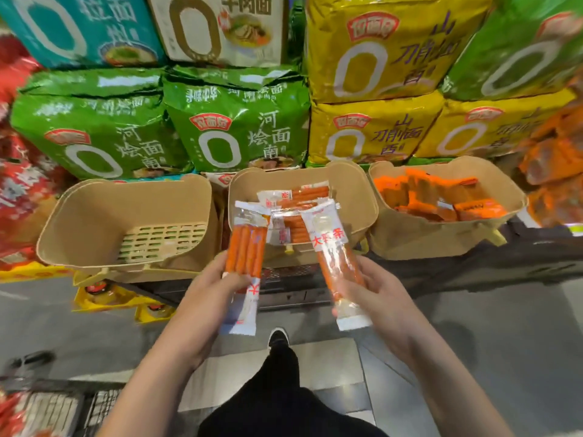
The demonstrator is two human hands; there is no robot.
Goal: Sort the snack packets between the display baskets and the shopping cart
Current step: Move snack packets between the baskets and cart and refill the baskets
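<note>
a: what are the hands doing?

b: each one holds a snack packet. the left hand (217, 288) is curled round the lower half of a clear packet of orange sticks (247, 257), thumb across the front, white end hanging below the fingers. the right hand (375, 298) grips a second packet (336, 260), which has red writing near its top and leans a little to the left at the top.

a: where are those packets against the baskets?

b: both are held up in front of the middle basket (362, 197), their top ends over its front rim. the two packets sit near each other but apart.

a: and inside that basket?

b: more packets of the same orange sticks (303, 197) lie flat in it, pointing sideways.

a: the other baskets?

b: the left basket (94, 216) shows its slotted bottom. the right basket (441, 234) holds a pile of orange wrapped snacks (441, 197).

a: the cart?

b: a bit of wire grid (97, 408) shows at the lower left corner, with red packets (12, 411) beside it; whether that is the cart i cannot tell for sure.

a: anything behind?

b: big green noodle bags (239, 127) and yellow noodle bags (372, 127) are stacked behind the baskets. below, a black trouser leg (284, 389) and a shoe (277, 337) stand on the grey floor (504, 342).
</note>
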